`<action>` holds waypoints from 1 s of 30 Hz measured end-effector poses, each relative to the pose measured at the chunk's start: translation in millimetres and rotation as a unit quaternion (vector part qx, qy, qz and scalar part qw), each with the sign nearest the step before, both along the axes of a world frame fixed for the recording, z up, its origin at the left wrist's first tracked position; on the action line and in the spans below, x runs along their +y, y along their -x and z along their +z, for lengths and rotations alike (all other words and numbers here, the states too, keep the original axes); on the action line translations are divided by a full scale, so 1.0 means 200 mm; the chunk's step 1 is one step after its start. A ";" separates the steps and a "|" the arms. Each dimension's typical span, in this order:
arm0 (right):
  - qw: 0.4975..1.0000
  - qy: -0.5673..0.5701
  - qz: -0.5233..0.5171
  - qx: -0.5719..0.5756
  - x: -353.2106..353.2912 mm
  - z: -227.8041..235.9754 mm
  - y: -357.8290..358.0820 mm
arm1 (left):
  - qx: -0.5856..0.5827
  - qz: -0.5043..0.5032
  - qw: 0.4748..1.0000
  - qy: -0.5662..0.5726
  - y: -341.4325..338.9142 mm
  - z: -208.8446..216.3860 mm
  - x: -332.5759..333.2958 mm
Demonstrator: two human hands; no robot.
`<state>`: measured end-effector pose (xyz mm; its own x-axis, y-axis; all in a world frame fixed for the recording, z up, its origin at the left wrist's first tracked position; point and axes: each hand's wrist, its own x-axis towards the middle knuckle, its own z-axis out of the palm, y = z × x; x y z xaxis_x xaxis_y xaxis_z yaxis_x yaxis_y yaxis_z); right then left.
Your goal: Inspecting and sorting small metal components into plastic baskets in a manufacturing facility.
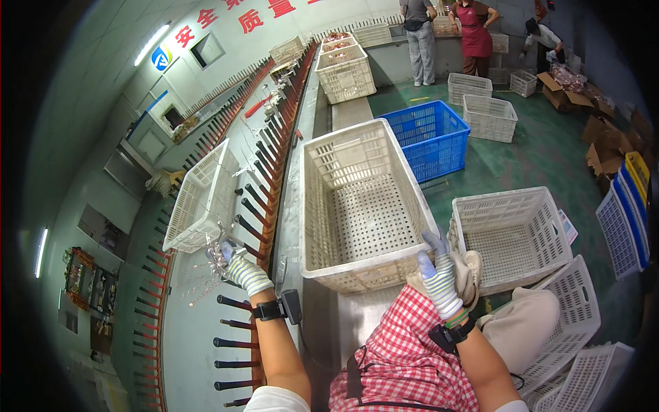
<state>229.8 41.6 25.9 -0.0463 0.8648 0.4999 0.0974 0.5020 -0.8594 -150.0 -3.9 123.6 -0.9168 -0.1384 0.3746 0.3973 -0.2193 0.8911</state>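
Observation:
My left hand (pixel 248 272), in a white-and-green striped glove with bluish fingertips, is closed on a bunch of thin, shiny metallic-looking pieces (pixel 218 261); their exact kind is hard to make out. It is above the pale bench top (pixel 195 323), at the near end of a white crate (pixel 199 199). My right hand (pixel 441 278), in a matching glove, touches the near right corner of a large white perforated crate (pixel 357 271). Its fingers are stretched out and apart at the rim. No contents show in the large crate, which stands in front of me.
Rows of dark-handled rods (pixel 250 230) line the bench. A blue crate (pixel 429 141) sits beyond the large one. More white crates (pixel 511 233) stand on the green floor at right, near cardboard boxes (pixel 566 89). Several people (pixel 473 31) are at the back.

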 end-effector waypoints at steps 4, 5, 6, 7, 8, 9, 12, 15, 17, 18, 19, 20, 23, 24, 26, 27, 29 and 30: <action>1.000 0.017 0.009 0.008 0.00 0.01 0.00 | -0.035 -0.124 0.991 -0.044 -0.02 0.00 -0.06; 1.000 0.019 0.005 0.006 0.00 0.01 -0.01 | -0.038 -0.127 0.990 -0.042 0.00 -0.02 -0.05; 1.000 0.022 0.003 0.004 -0.01 0.01 -0.01 | -0.042 -0.119 0.991 -0.035 0.03 -0.03 -0.08; 1.000 0.025 -0.001 0.002 -0.01 0.01 -0.01 | -0.046 -0.111 0.992 -0.027 0.05 -0.05 -0.10; 1.000 0.026 0.000 0.002 -0.01 0.02 -0.01 | 0.044 -0.034 0.986 0.155 0.04 -0.11 -0.12; 1.000 0.026 -0.011 -0.003 0.00 0.00 -0.05 | -0.126 -0.083 0.974 0.167 -0.17 0.03 -0.10; 1.000 0.020 0.000 0.007 -0.01 0.03 -0.01 | 0.246 0.017 0.962 0.115 0.09 -0.20 -0.18; 0.999 0.040 0.010 0.020 0.01 -0.03 -0.01 | 0.287 0.014 0.943 0.169 0.00 -0.06 -0.28; 0.999 0.044 0.011 0.019 0.01 -0.03 -0.01 | 0.419 0.277 0.777 0.380 -0.05 0.07 -0.35; 0.999 0.019 0.011 0.026 0.01 -0.01 -0.01 | 0.530 0.349 0.681 0.366 -0.18 0.23 -0.31; 0.999 0.020 0.012 0.026 0.01 0.00 0.00 | 0.498 0.400 0.599 0.484 -0.17 0.20 -0.30; 1.000 0.009 0.010 0.025 0.01 0.00 0.00 | 0.506 0.253 0.696 0.443 -0.19 0.16 -0.29; 0.999 0.011 0.017 0.028 0.00 -0.01 0.02 | 0.447 0.043 0.782 0.432 -0.21 -0.07 -0.08; 0.999 0.028 0.015 0.027 0.02 -0.04 -0.02 | 0.293 -0.271 0.829 0.391 -0.46 0.05 0.01; 0.999 0.020 0.020 0.027 0.01 -0.04 -0.01 | 0.093 -0.565 0.762 0.303 -0.61 -0.02 0.10; 0.999 0.012 0.029 0.029 -0.01 -0.02 0.02 | 0.082 -0.584 0.750 0.301 -0.49 -0.22 0.13; 1.000 0.002 0.020 0.022 0.01 -0.03 0.00 | 0.229 -0.528 0.689 0.441 -0.67 -0.15 0.12; 1.000 0.011 0.018 0.018 0.00 -0.04 0.00 | 0.229 -0.504 0.732 0.397 -0.69 -0.18 0.10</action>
